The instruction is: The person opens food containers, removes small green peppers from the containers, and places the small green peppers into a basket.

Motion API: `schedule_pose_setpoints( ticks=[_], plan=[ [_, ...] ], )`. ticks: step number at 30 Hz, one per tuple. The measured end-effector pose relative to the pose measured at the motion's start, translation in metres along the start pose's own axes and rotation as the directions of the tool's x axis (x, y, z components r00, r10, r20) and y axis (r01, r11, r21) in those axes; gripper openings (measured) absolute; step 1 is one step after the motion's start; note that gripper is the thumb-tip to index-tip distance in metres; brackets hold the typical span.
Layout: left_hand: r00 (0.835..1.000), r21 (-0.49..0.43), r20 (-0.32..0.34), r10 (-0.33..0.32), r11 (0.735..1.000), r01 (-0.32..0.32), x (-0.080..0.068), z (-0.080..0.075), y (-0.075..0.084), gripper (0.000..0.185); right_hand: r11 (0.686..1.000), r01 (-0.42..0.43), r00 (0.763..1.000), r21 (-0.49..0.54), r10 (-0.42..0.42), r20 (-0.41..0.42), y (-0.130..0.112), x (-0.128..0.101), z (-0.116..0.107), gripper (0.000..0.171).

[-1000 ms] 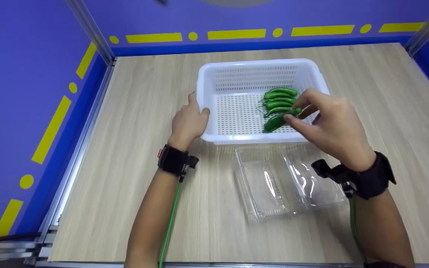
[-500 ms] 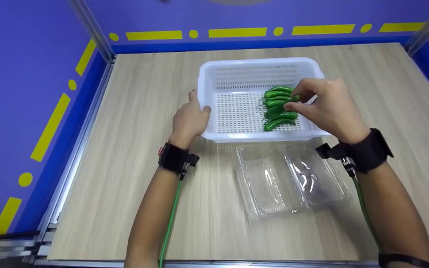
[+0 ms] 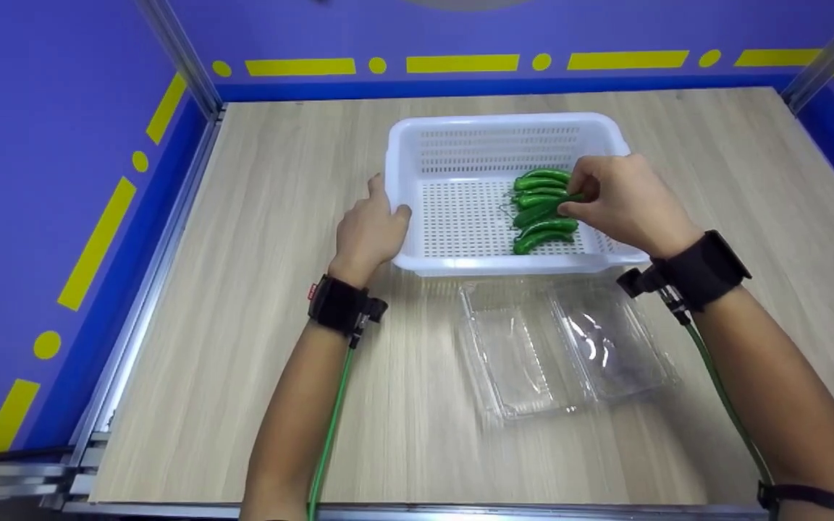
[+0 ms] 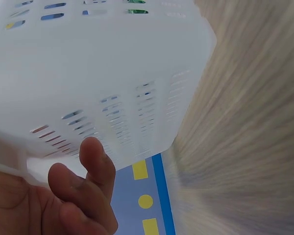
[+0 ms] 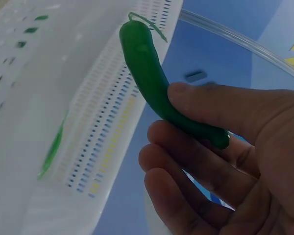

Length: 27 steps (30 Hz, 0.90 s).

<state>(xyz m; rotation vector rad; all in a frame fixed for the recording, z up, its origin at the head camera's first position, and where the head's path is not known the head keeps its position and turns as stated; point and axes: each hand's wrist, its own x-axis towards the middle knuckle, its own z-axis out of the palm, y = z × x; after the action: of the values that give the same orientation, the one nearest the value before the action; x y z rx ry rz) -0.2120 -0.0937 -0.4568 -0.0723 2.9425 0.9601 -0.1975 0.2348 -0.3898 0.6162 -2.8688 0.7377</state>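
Observation:
A white perforated plastic basket stands on the wooden table, with several green chili peppers in a row on the right part of its floor. My left hand holds the basket's left side, thumb at the rim; in the left wrist view its fingers lie along the outer wall. Between thumb and fingers, my right hand pinches one green chili pepper by its tip end. The stem end of that pepper points away from the palm. Seen from the head, it overlaps the middle of the row.
In front of the basket lies a clear plastic clamshell box, its lid folded open to the right. Blue panels with yellow marks rise at the back and sides. A green cable runs along each forearm.
My right hand has carried the pinched pepper from the row's front end back to over its middle, uncovering the front peppers. The left hand stays on the basket.

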Motion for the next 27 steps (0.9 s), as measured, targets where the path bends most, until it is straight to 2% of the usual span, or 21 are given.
schedule_pose_setpoints(
  ticks=[16, 27],
  plan=[
    [1.0, -0.012, 0.003, 0.009, 1.0, -0.009, 0.001, 0.001, -0.001, 0.066, 0.996, -0.052, 0.988, -0.068, 0.061, 0.139, 0.025, 0.015, 0.009, 0.014],
    [1.0, -0.004, 0.008, 0.004, 1.0, -0.004, 0.001, 0.001, 0.0, 0.065, 0.988, -0.022, 0.967, -0.153, 0.061, 0.249, 0.033, 0.019, 0.016, 0.016]
  ],
)
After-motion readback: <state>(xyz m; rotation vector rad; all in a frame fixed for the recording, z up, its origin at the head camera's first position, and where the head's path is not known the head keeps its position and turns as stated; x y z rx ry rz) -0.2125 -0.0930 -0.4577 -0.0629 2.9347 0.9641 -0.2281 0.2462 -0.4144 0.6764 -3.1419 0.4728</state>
